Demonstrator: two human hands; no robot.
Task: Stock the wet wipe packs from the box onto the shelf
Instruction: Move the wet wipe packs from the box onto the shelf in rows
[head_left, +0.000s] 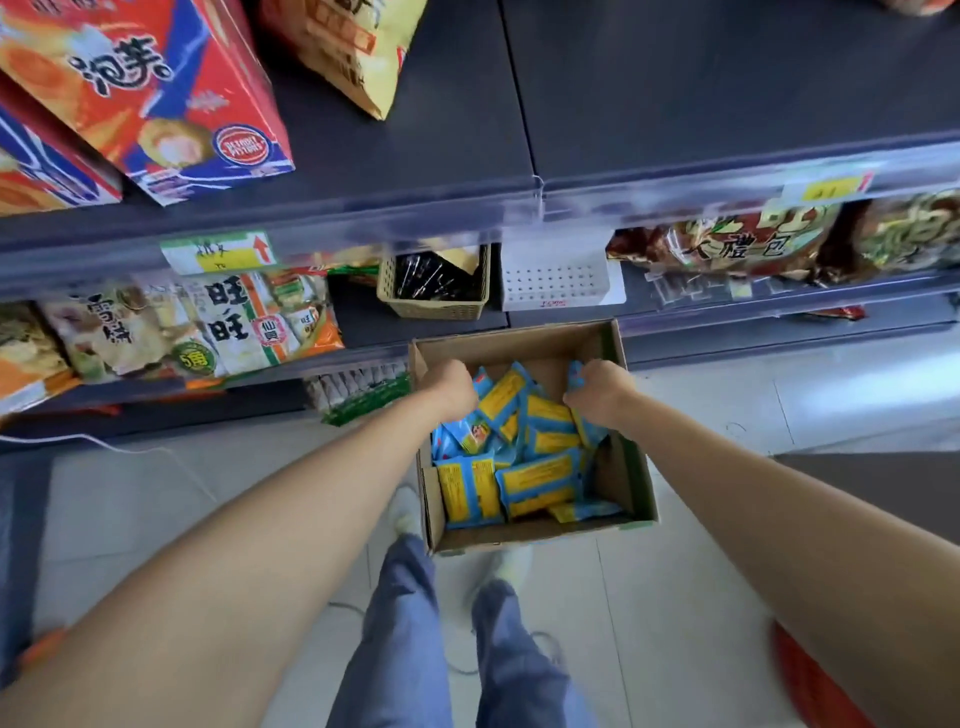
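1. Loosely heaped, the wet wipe packs (537, 470), blue with yellow panels, lie inside the cardboard box (519, 541), thickest toward its near-left corner.
2. The box stands open on the pale floor (701, 597), its far wall close against the bottom front edge of the shelf (415, 156).
3. The right hand (600, 392) reaches into the far-right part of the box, its fingers curled round the blue edge of a raised pack (574, 375).
4. The left hand (449, 387) is at the box's far-left corner with its fingers bent down among the packs. The back of the hand hides them, so whether it has hold of one cannot be told.
5. Just above the box, a tan basket (434, 291) and a white perforated tray (556, 283) sit side by side on a lower shelf level, with snack bags (218, 327) to the left.
6. Legs in blue trousers (405, 623) stand at the box's near wall.
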